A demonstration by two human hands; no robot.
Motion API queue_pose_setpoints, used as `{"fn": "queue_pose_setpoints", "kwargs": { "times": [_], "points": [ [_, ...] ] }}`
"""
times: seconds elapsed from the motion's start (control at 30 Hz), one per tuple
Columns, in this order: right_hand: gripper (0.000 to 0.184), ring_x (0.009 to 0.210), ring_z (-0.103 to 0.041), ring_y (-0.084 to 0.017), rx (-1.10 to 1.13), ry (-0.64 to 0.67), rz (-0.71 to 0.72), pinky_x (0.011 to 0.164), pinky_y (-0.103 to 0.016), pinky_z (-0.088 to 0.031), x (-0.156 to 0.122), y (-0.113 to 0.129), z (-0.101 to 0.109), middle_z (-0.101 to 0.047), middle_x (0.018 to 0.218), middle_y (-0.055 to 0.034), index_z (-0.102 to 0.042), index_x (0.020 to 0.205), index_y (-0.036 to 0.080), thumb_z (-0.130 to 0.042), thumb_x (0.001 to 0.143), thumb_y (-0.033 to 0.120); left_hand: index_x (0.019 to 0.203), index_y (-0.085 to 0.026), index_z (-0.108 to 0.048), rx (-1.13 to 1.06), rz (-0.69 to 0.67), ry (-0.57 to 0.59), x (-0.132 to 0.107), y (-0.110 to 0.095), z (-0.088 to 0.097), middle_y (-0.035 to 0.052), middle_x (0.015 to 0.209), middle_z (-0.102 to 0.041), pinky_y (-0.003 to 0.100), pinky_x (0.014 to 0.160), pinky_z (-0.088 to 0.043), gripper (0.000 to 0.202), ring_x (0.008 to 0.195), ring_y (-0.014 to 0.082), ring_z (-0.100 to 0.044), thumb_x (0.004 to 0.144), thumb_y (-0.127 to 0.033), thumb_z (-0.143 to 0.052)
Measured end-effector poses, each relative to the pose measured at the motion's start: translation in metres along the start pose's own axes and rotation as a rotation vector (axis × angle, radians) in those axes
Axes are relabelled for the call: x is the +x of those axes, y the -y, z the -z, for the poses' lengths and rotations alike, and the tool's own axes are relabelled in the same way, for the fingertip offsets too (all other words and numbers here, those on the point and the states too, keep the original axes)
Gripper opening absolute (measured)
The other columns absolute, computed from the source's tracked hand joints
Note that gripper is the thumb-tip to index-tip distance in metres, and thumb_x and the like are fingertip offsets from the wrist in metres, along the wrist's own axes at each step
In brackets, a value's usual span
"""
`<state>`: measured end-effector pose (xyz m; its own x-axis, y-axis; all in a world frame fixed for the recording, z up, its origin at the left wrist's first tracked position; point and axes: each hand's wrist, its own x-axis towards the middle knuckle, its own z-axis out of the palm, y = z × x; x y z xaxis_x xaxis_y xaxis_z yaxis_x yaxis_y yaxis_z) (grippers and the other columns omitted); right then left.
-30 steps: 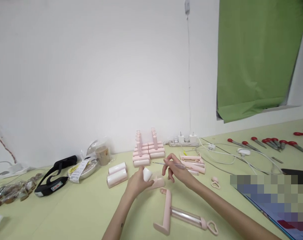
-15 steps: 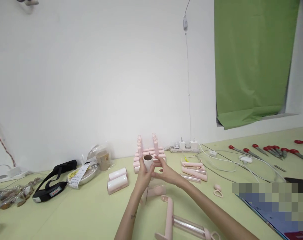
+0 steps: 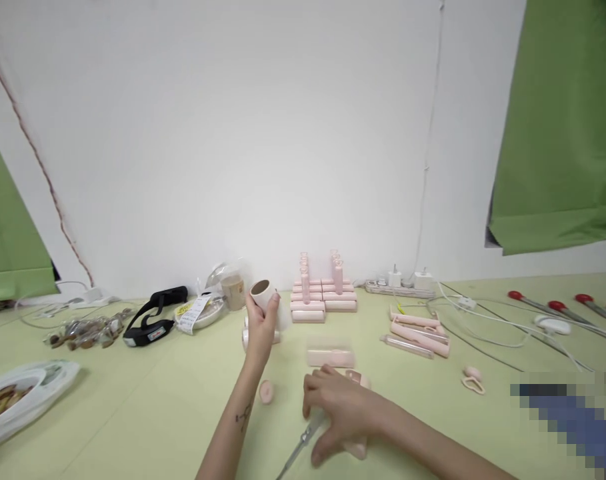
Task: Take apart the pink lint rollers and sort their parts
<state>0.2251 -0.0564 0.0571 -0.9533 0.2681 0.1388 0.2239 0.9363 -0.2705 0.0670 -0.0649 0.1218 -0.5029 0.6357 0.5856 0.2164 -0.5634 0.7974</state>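
A white roll [image 3: 279, 308] with a brown cardboard core is in my left hand [image 3: 263, 327], its fingers wrapped round it and the hollow end tilted up. My right hand [image 3: 335, 410] is low over the table, thumb and fingers apart. Between and below them lies a slim grey tool [image 3: 305, 437] with a thin shaft, its kind unclear. Pale pink parts [image 3: 357, 448] are partly hidden beneath the same hand. Just beyond it is a clear, pink-ended case [image 3: 331, 353]. A small pink oval piece [image 3: 266, 392] lies between my forearms.
Stacked pink-and-white rolls [image 3: 307, 313] stand by the wall. Pink handles [image 3: 420, 337] and white cables [image 3: 503, 327] lie to the right, with red-handled tools [image 3: 557, 307] beyond. A black strap [image 3: 150, 327], a packaged bowl [image 3: 207, 313] and a plate of food [image 3: 23, 400] are left.
My right hand has left the roll and come down over the grey tool and pink parts. My left hand keeps the roll, now tilted and further left. The view has turned left.
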Motion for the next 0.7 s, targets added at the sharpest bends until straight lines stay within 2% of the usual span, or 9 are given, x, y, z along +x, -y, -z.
{"fn": "queue_pose_setpoints", "kwargs": {
  "times": [0.07, 0.17, 0.27, 0.33, 0.43, 0.57, 0.7],
  "points": [
    [0.020, 0.079, -0.051, -0.018, -0.016, 0.085, 0.029, 0.071, -0.028, -0.033, -0.003, 0.005, -0.006, -0.057, 0.079, -0.0015, -0.062, 0.079, 0.022, -0.061, 0.068, 0.037, 0.105, -0.021, -0.037, 0.096, 0.001, -0.065, -0.008, 0.013, 0.019, 0.0046, 0.096, -0.053, 0.028, 0.079, -0.041, 0.041, 0.088, 0.0164, -0.053, 0.073, -0.042, -0.053],
    [0.011, 0.078, -0.052, -0.017, -0.024, 0.096, 0.034, 0.064, -0.025, -0.033, 0.000, 0.008, -0.003, -0.058, 0.080, -0.0019, -0.058, 0.081, 0.020, -0.055, 0.073, 0.027, 0.106, -0.021, -0.035, 0.182, 0.042, -0.188, -0.020, 0.033, 0.045, 0.0056, 0.100, -0.050, 0.030, 0.083, -0.040, 0.043, 0.093, 0.0178, -0.051, 0.073, -0.042, -0.052],
    [0.021, 0.067, -0.052, -0.015, 0.030, 0.017, -0.093, 0.053, -0.022, -0.030, 0.015, 0.009, 0.004, -0.058, 0.079, -0.0020, -0.050, 0.096, 0.020, -0.042, 0.077, 0.019, 0.105, -0.021, -0.035, 0.203, 0.086, -0.329, -0.025, 0.043, 0.066, 0.0063, 0.101, -0.049, 0.032, 0.083, -0.040, 0.042, 0.095, 0.0185, -0.050, 0.073, -0.042, -0.052],
    [0.028, 0.068, -0.053, -0.016, 0.077, -0.032, -0.179, 0.051, -0.022, -0.029, 0.032, 0.010, 0.003, -0.060, 0.081, -0.0026, -0.045, 0.105, 0.020, -0.043, 0.077, 0.025, 0.107, -0.021, -0.033, 0.193, 0.091, -0.417, -0.023, 0.045, 0.076, 0.0066, 0.101, -0.049, 0.032, 0.082, -0.041, 0.045, 0.092, 0.0180, -0.051, 0.072, -0.041, -0.054],
    [0.041, 0.077, -0.056, -0.022, 0.109, -0.015, -0.223, 0.055, -0.023, -0.031, 0.054, 0.011, -0.008, -0.063, 0.086, -0.0053, -0.050, 0.102, 0.020, -0.056, 0.068, 0.041, 0.110, -0.021, -0.030, 0.130, 0.113, -0.498, -0.018, 0.048, 0.084, 0.0069, 0.102, -0.048, 0.033, 0.081, -0.042, 0.049, 0.088, 0.0170, -0.052, 0.071, -0.038, -0.055],
    [0.037, 0.072, -0.057, -0.020, 0.133, -0.022, -0.260, 0.051, -0.022, -0.031, 0.054, 0.006, -0.014, -0.064, 0.079, -0.0030, -0.055, 0.094, 0.021, -0.059, 0.065, 0.043, 0.107, -0.022, -0.027, 0.046, 0.224, -0.539, -0.015, 0.053, 0.086, 0.0067, 0.097, -0.050, 0.038, 0.077, -0.043, 0.043, 0.078, 0.0159, -0.055, 0.072, -0.030, -0.051],
    [0.039, 0.064, -0.055, -0.015, 0.206, -0.309, -0.467, 0.050, -0.020, -0.030, 0.034, -0.016, 0.008, -0.060, 0.068, 0.0025, -0.050, 0.098, 0.025, -0.052, 0.069, 0.050, 0.104, -0.023, -0.026, -0.007, 0.278, -0.484, -0.018, 0.051, 0.079, 0.0052, 0.093, -0.053, 0.036, 0.071, -0.046, 0.040, 0.074, 0.0161, -0.058, 0.072, -0.031, -0.049]
  ]
}}
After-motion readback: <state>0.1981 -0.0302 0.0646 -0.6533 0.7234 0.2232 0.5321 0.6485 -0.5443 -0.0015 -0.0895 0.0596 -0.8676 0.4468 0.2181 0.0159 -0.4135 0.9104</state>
